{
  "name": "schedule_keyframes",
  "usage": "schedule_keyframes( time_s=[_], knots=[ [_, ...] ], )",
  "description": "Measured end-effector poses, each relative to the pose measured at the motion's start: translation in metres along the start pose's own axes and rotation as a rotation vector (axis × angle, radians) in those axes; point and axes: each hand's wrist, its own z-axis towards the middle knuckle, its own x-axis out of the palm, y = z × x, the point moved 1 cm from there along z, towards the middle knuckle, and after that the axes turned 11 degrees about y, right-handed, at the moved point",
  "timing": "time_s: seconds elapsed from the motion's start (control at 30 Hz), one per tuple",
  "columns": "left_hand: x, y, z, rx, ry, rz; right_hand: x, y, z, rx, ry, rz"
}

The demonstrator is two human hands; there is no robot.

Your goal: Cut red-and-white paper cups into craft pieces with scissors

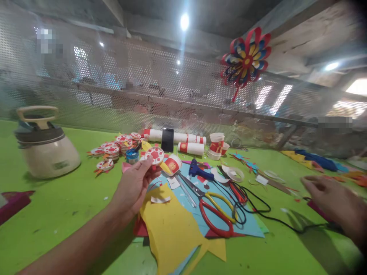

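Note:
My left hand [136,183] is closed on the edge of a small paper turtle [155,156], a white disc with red patches and yellow paper parts. Just right of it, a paper cup [173,165] with a red band lies on its side. At the far right my right hand [329,198] hangs over the table, fingers curled together; whatever they may hold is hidden. Large scissors [218,217] with one red and one yellow handle lie between the hands. Beyond them is a blue glue gun [200,170] with a black cord. Yellow paper [172,229] lies nearest me.
Finished paper turtles [110,149] are piled at back left, beside a blue jar [132,156]. A beige kettle [48,149] stands farther left. Stacked cups [216,146], a phone [167,139] and a tape roll [235,175] sit behind. A paper flower [246,59] hangs above.

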Motion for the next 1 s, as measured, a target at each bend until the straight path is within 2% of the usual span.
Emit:
schedule_keyframes(
  time_s=[0.07, 0.13, 0.2, 0.27, 0.37, 0.6, 0.77, 0.9, 0.97, 1.0],
  knots=[
    [0.000, 0.004, -0.001, -0.043, 0.010, 0.030, 0.015, 0.013, -0.020, -0.060, -0.011, -0.068],
    [0.002, 0.008, -0.004, -0.090, 0.037, 0.058, 0.042, 0.046, -0.045, -0.231, 0.100, -0.066],
    [0.005, 0.010, -0.007, -0.103, 0.064, 0.073, 0.074, 0.085, -0.067, -0.400, 0.274, -0.066],
    [0.007, 0.010, -0.010, -0.100, 0.097, 0.070, 0.101, 0.117, -0.080, -0.523, 0.525, -0.190],
    [0.009, 0.008, -0.013, -0.095, 0.156, 0.066, 0.122, 0.138, -0.081, -0.460, 0.686, -0.319],
    [0.014, -0.004, -0.016, -0.078, 0.213, 0.064, 0.129, 0.134, -0.056, -0.368, 0.847, -0.238],
    [0.017, -0.012, -0.016, -0.035, 0.247, 0.048, 0.129, 0.138, -0.044, -0.305, 0.837, -0.175],
    [0.014, -0.021, -0.011, 0.025, 0.225, 0.032, 0.122, 0.145, -0.043, -0.332, 0.827, -0.095],
    [0.012, -0.026, -0.008, 0.066, 0.202, 0.021, 0.120, 0.147, -0.044, -0.356, 0.824, 0.032],
    [0.011, -0.029, -0.006, 0.087, 0.191, 0.013, 0.119, 0.147, -0.045, -0.359, 0.803, 0.179]
  ],
)
